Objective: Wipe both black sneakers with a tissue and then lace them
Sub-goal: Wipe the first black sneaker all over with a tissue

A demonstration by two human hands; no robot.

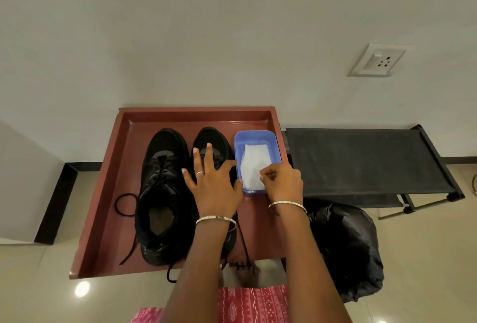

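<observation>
Two black sneakers stand side by side on a reddish-brown tray (108, 193), toes pointing away from me. The left sneaker (161, 193) is fully visible, its laces loose and trailing over the tray. My left hand (213, 183) lies over the right sneaker (214, 141) with fingers spread and straight, hiding most of it. To the right, a blue plastic box (258, 138) holds white tissue (251, 167). My right hand (282, 182) is at the box's near edge, its fingertips pinching the tissue.
A black fabric shoe rack (361, 160) stands to the right of the tray against the wall. A black plastic bag (346, 247) sits on the floor by my right forearm. A wall socket (378, 60) is above the rack. My foot shows below the tray.
</observation>
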